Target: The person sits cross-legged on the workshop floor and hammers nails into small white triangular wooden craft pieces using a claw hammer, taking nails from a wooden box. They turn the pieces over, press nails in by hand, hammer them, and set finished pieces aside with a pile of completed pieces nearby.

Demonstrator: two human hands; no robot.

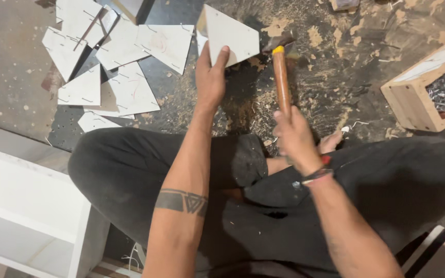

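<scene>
My left hand [210, 77] grips a white triangular board piece [230, 35], holding it upright on the dusty floor. In my right hand [295, 136] is a hammer with an orange wooden handle [281, 82]. The hammer's dark metal head [279, 41] rests right beside the board's right corner. I sit cross-legged in dark trousers [130, 170] with both arms stretched forward.
Several white triangular board pieces [124, 67] with nails lie scattered on the floor at upper left. A wooden box of nails [413, 98] stands at the right. A white cabinet piece [32, 206] sits at lower left. Sawdust covers the floor.
</scene>
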